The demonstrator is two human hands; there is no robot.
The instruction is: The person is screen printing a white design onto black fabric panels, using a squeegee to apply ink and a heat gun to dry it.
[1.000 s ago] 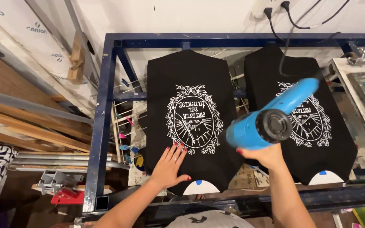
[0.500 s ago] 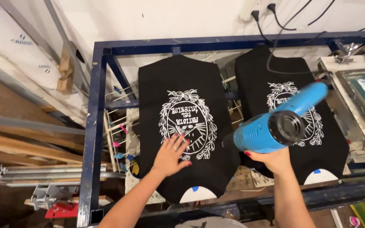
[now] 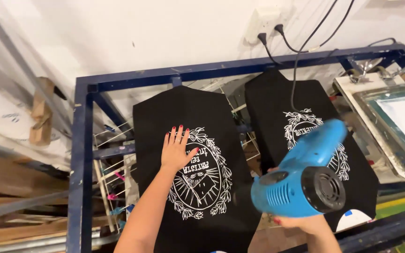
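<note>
1. Resting flat on a black garment (image 3: 198, 140), the left hand (image 3: 176, 150) lies open with its fingers spread and pointing away from the person, palm down on the cloth.
2. Under and just to the right of that hand is a white printed emblem (image 3: 201, 175), an oval wreath of leaves around a drawn figure; the thumb reaches onto its upper left edge.
3. Over to the right and nearer the person, the right hand (image 3: 301, 222) is closed around the grip of a blue heat gun (image 3: 305, 178), holding it from below.
4. Seen from behind, the gun shows its dark round vented back end toward the camera, and its barrel points away and to the right, over a second black garment (image 3: 277, 107).
5. That second garment lies just right of the first, apart from it, and carries a similar white emblem (image 3: 301, 126), partly hidden by the gun.
6. A black cord (image 3: 296, 70) runs across the second garment up to a white wall socket (image 3: 263, 21), beyond both hands.
7. Both garments sit inside a blue metal frame (image 3: 83, 154), whose left upright stands well left of the open hand.
8. Far right of the gun hand lies a framed printing screen (image 3: 399, 122), tilted.
</note>
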